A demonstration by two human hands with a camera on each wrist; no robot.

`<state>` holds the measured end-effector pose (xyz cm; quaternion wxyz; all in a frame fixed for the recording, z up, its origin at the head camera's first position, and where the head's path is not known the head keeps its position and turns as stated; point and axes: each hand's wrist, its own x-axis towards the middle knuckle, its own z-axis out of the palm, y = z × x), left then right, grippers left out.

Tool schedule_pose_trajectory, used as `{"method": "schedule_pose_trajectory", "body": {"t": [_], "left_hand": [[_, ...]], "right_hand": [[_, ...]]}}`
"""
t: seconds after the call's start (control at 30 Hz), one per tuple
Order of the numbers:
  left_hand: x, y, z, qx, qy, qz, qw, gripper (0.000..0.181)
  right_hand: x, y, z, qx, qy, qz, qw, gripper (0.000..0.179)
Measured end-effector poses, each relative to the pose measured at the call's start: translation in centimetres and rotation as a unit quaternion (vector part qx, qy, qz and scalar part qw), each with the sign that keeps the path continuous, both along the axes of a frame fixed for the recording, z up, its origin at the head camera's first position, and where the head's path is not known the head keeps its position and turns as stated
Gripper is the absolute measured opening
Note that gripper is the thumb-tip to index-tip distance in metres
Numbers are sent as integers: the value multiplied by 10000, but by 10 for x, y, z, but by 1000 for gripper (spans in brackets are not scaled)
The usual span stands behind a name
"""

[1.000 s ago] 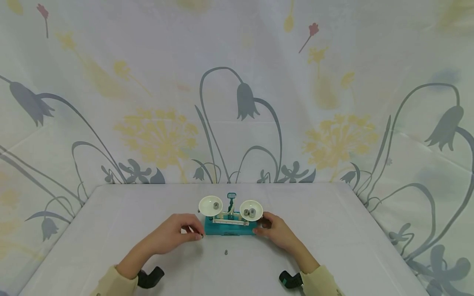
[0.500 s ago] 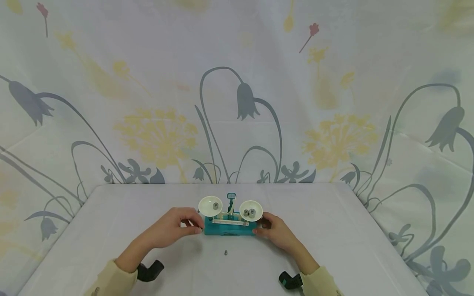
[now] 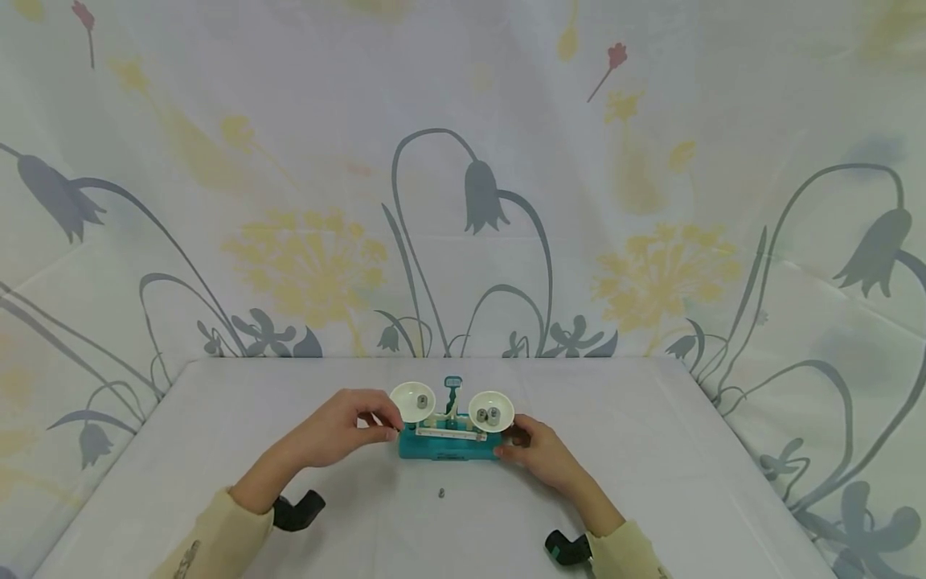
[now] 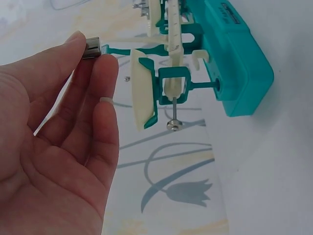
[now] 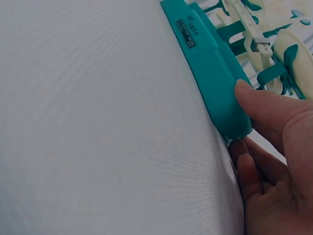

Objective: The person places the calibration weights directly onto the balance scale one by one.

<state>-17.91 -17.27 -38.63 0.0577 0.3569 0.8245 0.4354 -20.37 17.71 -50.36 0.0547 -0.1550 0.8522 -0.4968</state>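
The balance base [image 5: 215,88] looks like smooth moulded plastic with a soft satin sheen. The pans [image 3: 403,396] appear to be smooth pale plastic, and the beam [image 4: 174,29] a similar plastic, rather matt. The end rod and nut [image 4: 174,126] are shiny metal. Between the fingertips, the pinched weight [image 4: 92,48] is polished metal with bright highlights; the weights in the pans [image 3: 423,400] look like duller grey metal. White cloth, matt and finely textured, covers the tabletop [image 5: 98,122]. The backdrop [image 3: 448,193] is printed fabric, lightly creased, and the sleeves [image 3: 224,531] are matt cloth
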Motion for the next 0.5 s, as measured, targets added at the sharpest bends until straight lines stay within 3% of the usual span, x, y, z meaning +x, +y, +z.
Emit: {"method": "schedule_pose_trajectory", "body": {"t": [0.5], "left_hand": [[-17,2,6,-301,165,302,9990,9]], "right_hand": [[-1,1,0,-8,18,23,10000,47]]}}
